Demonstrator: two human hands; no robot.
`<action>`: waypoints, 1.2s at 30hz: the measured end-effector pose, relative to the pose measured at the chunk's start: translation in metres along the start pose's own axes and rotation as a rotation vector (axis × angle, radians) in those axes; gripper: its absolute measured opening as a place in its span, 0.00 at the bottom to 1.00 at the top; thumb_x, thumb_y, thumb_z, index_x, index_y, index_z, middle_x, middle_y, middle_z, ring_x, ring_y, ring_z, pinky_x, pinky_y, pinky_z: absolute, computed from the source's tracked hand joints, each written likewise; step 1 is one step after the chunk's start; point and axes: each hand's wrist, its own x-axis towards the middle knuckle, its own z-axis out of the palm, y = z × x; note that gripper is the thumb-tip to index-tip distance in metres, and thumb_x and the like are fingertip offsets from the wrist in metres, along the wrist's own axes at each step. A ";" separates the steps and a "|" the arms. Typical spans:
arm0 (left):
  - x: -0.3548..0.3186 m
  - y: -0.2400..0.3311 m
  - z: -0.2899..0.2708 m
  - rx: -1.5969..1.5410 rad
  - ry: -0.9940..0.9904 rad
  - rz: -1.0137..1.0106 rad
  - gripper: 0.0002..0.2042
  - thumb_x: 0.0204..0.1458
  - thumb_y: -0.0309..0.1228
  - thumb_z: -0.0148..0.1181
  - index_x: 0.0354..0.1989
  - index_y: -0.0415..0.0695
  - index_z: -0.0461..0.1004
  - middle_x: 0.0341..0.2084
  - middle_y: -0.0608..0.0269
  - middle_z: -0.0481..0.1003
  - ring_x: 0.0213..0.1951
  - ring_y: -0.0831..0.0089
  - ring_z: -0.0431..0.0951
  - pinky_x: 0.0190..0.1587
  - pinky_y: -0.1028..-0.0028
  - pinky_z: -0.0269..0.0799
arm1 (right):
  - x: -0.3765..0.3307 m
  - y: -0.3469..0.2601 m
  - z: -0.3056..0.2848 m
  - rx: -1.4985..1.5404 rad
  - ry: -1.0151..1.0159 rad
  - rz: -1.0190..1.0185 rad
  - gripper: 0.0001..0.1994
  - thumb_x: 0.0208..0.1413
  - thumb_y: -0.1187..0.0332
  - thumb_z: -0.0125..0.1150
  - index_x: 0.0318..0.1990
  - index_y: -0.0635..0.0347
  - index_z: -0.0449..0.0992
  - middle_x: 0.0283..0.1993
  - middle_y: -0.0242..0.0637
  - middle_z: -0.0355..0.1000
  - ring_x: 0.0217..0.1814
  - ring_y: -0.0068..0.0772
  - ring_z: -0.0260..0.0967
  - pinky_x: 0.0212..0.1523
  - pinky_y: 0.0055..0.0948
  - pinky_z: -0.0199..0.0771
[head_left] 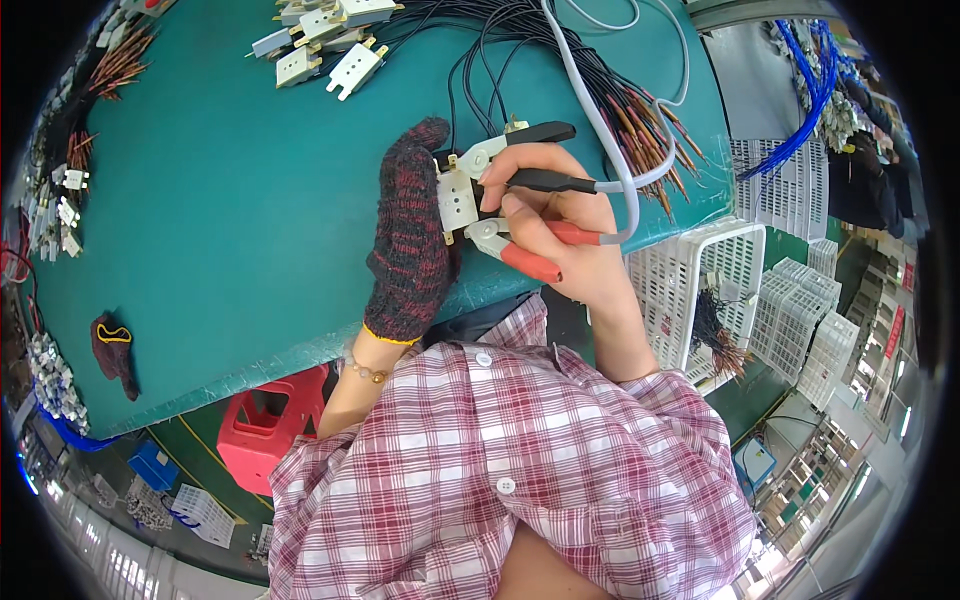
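My left hand, in a dark red and black knitted glove, is closed on a white ceramic block with small holes and brass tabs. Bare and closed, my right hand grips two crocodile clips at the block's right side. The black-handled clip has its metal jaw by the upper tab; the red-handled clip has its jaw by the lower one. Whether the jaws bite the tabs is hard to see. A grey cable leads from the clips up past the table's right side.
More white blocks lie at the far side of the green table, their black wires ending in copper-coloured tips. A spare glove lies at left. A red stool and white crates stand below the table's edges.
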 end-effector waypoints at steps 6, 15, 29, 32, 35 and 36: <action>0.003 0.004 -0.002 0.010 -0.014 -0.011 0.34 0.39 0.18 0.56 0.61 0.32 0.54 0.58 0.36 0.56 0.56 0.42 0.61 0.56 0.59 0.62 | 0.002 -0.006 -0.002 -0.030 -0.010 0.030 0.05 0.51 0.84 0.49 0.24 0.73 0.67 0.47 0.42 0.65 0.38 0.27 0.68 0.33 0.21 0.69; -0.005 -0.004 0.009 0.026 0.034 0.035 0.33 0.40 0.18 0.55 0.61 0.33 0.55 0.59 0.38 0.56 0.57 0.43 0.61 0.57 0.60 0.62 | 0.001 -0.007 0.001 -0.046 0.029 0.067 0.03 0.51 0.85 0.47 0.29 0.73 0.69 0.46 0.40 0.66 0.38 0.26 0.68 0.34 0.21 0.72; 0.001 0.010 0.000 -0.045 -0.004 -0.026 0.32 0.44 0.18 0.51 0.62 0.32 0.52 0.61 0.39 0.54 0.60 0.43 0.57 0.60 0.59 0.57 | -0.001 0.003 0.005 0.133 -0.013 0.080 0.11 0.51 0.83 0.46 0.43 0.67 0.66 0.39 0.35 0.66 0.37 0.20 0.65 0.34 0.19 0.66; 0.001 0.009 0.005 -0.074 0.046 -0.052 0.31 0.45 0.19 0.52 0.62 0.32 0.53 0.60 0.39 0.56 0.59 0.43 0.59 0.61 0.58 0.56 | 0.003 0.004 0.002 0.082 0.001 0.047 0.12 0.50 0.83 0.45 0.43 0.66 0.66 0.36 0.36 0.66 0.35 0.21 0.66 0.33 0.20 0.67; -0.019 -0.007 0.009 0.212 0.071 0.174 0.28 0.45 0.20 0.53 0.59 0.36 0.58 0.56 0.43 0.62 0.56 0.49 0.64 0.58 0.60 0.61 | 0.018 -0.016 -0.012 0.292 0.120 -0.001 0.11 0.51 0.77 0.43 0.43 0.63 0.65 0.25 0.40 0.69 0.13 0.26 0.65 0.10 0.20 0.65; -0.027 -0.006 -0.002 0.067 -0.107 0.072 0.24 0.46 0.21 0.53 0.56 0.38 0.63 0.53 0.46 0.66 0.53 0.52 0.68 0.54 0.62 0.65 | 0.026 -0.017 -0.011 0.349 0.150 -0.027 0.11 0.51 0.77 0.45 0.43 0.62 0.65 0.26 0.39 0.69 0.14 0.26 0.65 0.10 0.20 0.64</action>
